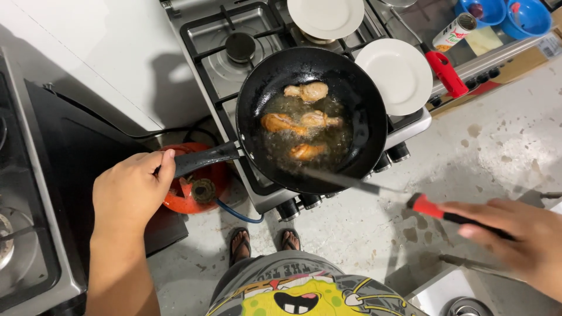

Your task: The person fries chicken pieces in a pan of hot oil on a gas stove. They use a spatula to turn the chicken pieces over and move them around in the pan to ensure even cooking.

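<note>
1. The black frying pan point(310, 117) is sitting on the front of the stove point(216, 41), and the left hand point(132, 193) is gripping its handle point(205, 158), blocking the left approach.
2. Two white plates point(393, 75) are crowding the burners behind and to the right.
3. The right hand point(515, 234) is holding a red-handled utensil point(374, 190) across the pan's near rim.
4. The concrete floor point(468, 158) to the right is lying open.
</note>
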